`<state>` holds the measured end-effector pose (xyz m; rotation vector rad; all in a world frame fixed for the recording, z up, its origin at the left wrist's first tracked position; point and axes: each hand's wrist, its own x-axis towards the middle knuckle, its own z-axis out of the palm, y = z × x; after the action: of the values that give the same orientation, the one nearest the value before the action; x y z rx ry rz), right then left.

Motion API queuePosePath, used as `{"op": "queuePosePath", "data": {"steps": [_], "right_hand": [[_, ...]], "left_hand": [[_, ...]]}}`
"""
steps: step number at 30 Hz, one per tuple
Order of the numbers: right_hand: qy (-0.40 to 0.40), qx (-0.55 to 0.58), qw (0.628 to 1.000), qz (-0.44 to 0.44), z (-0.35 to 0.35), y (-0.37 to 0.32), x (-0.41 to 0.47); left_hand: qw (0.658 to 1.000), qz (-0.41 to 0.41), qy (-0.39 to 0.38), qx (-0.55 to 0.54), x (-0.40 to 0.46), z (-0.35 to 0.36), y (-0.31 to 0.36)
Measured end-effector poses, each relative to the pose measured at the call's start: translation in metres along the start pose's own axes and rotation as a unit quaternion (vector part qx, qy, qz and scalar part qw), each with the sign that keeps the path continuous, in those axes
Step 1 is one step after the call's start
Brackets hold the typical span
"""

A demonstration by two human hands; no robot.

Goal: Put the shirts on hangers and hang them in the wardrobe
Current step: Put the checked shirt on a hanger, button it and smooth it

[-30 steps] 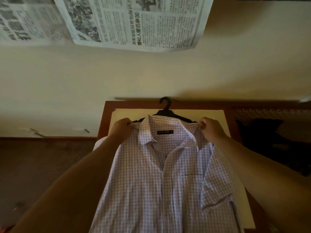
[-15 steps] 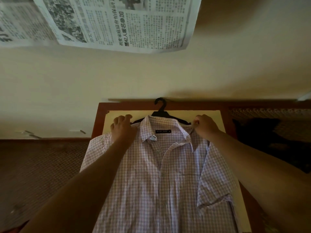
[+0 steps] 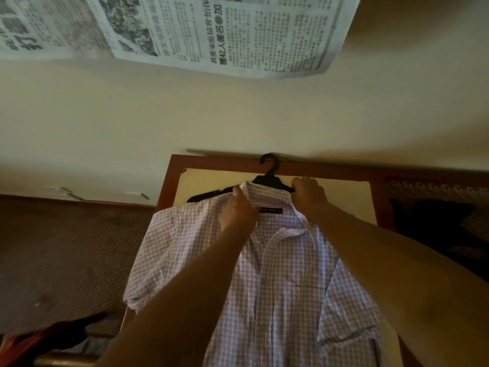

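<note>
Pinching the checked shirt (image 3: 277, 274) collar, both hands, left (image 3: 239, 210) and right (image 3: 309, 193), seemingly grip the black hanger (image 3: 267, 178).

We extend both bare forearms forward and slightly inward, left hand (image 3: 239, 211) curled with thumb raised and fingers pinched closed, right hand (image 3: 308, 193) fisted a little farther out, knuckles up, the two hands near but apart.

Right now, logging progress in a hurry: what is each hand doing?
Left hand: closed on the shirt collar.
Right hand: closed on the shirt's shoulder over the hanger end.
</note>
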<state>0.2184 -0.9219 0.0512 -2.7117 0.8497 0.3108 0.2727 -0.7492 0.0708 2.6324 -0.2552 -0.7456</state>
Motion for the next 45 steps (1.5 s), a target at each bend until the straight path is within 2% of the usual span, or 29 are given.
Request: {"op": "queuePosePath", "data": {"steps": [4, 12, 16, 19, 24, 29, 34, 41, 45], "right_hand": [[-0.012, -0.021, 1.000, 0.007, -0.001, 0.002, 0.003], [0.017, 0.161, 0.987, -0.003, -0.038, 0.013, -0.011], [0.029, 0.203, 0.978, -0.025, -0.066, 0.024, -0.024], [0.079, 0.215, 0.973, -0.018, -0.084, 0.032, -0.038], [0.169, 0.212, 0.963, -0.010, -0.117, 0.057, -0.062], [0.125, 0.191, 0.974, 0.006, -0.141, 0.083, -0.084], [0.081, 0.219, 0.971, 0.047, -0.128, 0.081, -0.086], [0.085, 0.194, 0.974, 0.080, -0.129, 0.089, -0.078], [0.052, 0.199, 0.976, 0.070, -0.121, 0.077, -0.072]], "left_hand": [[1.000, -0.018, 0.007, -0.009, 0.004, 0.000, -0.002], [0.993, 0.013, 0.078, -0.088, 0.000, -0.023, -0.007], [0.991, 0.044, 0.094, -0.087, -0.003, -0.036, -0.009], [0.990, 0.055, 0.102, -0.075, -0.005, -0.042, -0.010], [0.985, 0.037, 0.096, -0.138, 0.002, -0.046, -0.013], [0.979, 0.013, 0.090, -0.180, 0.006, -0.048, -0.012], [0.980, 0.000, 0.085, -0.178, 0.006, -0.048, -0.014], [0.969, -0.020, 0.087, -0.232, 0.011, -0.054, -0.019], [0.965, -0.022, 0.069, -0.253, 0.013, -0.050, -0.014]]}}
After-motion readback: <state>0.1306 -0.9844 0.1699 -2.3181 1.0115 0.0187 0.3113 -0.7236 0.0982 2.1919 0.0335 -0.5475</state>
